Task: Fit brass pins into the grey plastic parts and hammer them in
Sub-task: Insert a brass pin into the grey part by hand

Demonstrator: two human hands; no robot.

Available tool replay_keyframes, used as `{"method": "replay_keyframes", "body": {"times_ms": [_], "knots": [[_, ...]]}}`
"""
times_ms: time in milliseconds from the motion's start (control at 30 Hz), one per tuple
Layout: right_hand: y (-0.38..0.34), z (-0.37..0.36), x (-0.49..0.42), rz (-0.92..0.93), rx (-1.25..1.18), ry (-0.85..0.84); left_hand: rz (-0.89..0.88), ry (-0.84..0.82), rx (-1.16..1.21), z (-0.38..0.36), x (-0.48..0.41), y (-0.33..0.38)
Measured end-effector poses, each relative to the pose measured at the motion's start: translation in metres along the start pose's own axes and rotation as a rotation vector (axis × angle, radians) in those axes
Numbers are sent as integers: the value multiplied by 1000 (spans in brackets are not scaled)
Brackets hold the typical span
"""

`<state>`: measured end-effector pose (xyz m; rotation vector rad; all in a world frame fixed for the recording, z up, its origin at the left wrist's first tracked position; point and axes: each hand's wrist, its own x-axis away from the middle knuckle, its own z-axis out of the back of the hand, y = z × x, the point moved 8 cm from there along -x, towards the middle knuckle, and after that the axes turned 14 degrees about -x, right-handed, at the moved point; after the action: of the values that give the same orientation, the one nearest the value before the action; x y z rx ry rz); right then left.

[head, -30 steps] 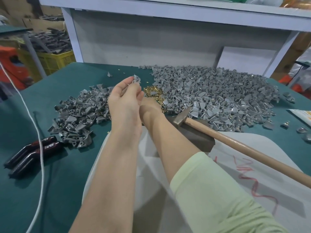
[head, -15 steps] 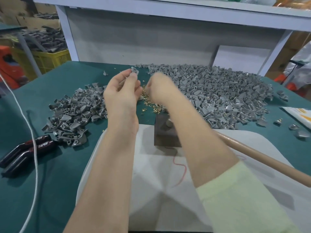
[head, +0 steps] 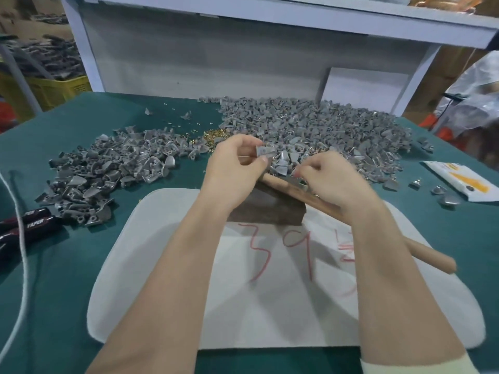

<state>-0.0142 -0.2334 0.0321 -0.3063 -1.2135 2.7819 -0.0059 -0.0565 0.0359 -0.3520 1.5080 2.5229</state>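
Surface: green table mat (head: 81,279), white shelf frame (head: 270,14) at the back.
Pad: white pad (head: 151,279) with red scrawl lies on the mat in front of the person.
Block: dark block (head: 267,209) sits at the far edge of the pad.
Hammer: wooden hammer handle (head: 426,255) lies across the block, running off to the right; head mostly hidden by the hands.
Left hand: left hand (head: 232,168) is raised over the block, thumb and fingers pinching one grey part (head: 265,151).
Right hand: right hand (head: 329,182) is just beside it, fingers curled tight at the tips; can't tell if they grip a pin.
Stock: big pile of grey parts (head: 324,130) far right, smaller pile (head: 108,168) left, brass pins (head: 214,136) heaped between them.
Misc: black-handled tool (head: 32,225) and white cord (head: 19,252) at the left edge, paper packet (head: 459,182) right.
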Motion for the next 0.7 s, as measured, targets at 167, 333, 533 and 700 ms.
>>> {"method": "replay_keyframes", "body": {"times_ms": [167,333,533,700], "knots": [[-2,-6,8,-5,69,-67,-31,27,-81,0,-1,-6],[3,-17,9,-51,228,-225,-62,90,-191,1,-2,-10],[9,-19,8,-57,172,-211,0,174,-149,11,-2,-16],[22,-2,6,-67,101,-110,68,147,-110,8,-2,-25]]}}
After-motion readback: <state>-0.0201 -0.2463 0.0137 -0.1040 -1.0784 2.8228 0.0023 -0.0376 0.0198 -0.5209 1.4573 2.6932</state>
